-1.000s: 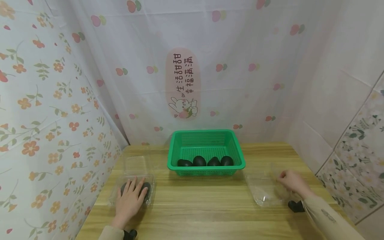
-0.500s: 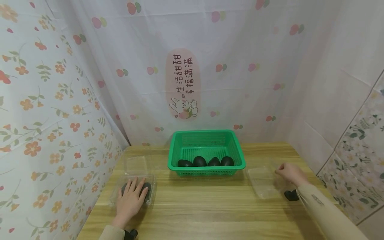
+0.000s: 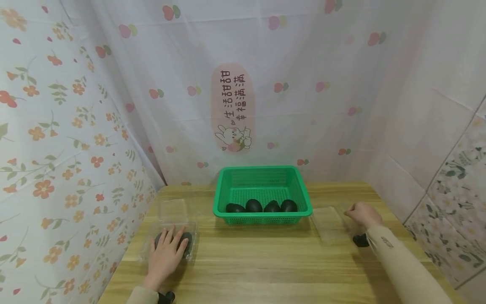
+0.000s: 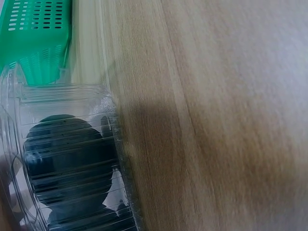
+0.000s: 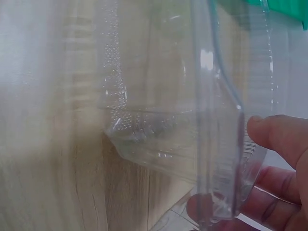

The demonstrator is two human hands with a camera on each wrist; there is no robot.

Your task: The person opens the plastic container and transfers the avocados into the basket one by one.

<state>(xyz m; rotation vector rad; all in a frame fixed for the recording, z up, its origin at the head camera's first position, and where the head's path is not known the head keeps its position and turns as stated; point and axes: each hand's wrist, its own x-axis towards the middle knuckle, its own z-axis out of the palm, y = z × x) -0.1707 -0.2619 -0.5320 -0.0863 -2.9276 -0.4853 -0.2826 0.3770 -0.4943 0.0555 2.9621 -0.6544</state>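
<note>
My left hand (image 3: 164, 253) lies with spread fingers over dark avocados (image 3: 186, 241) inside a clear plastic clamshell box (image 3: 193, 230). That box stands with its lid (image 3: 172, 210) folded back toward the wall. In the left wrist view, an avocado (image 4: 70, 159) shows through the ribbed wall. My right hand (image 3: 364, 214) pinches the right edge of a second clear clamshell box (image 3: 328, 223) at the right of the table. The right wrist view has the thumb (image 5: 276, 132) at this box's rim, with the fingers behind the clear plastic (image 5: 159, 130).
A green perforated basket (image 3: 262, 217) stands at the back middle, between the two boxes. Several avocados (image 3: 253, 205) lie along its near side. Patterned cloth (image 3: 288, 126) hangs behind the wooden table (image 3: 258, 261) and on both sides.
My right hand has moved away from me and slightly left, and the second clear box has shifted back with it, closer beside the basket. The left hand has stayed on the avocados.
</note>
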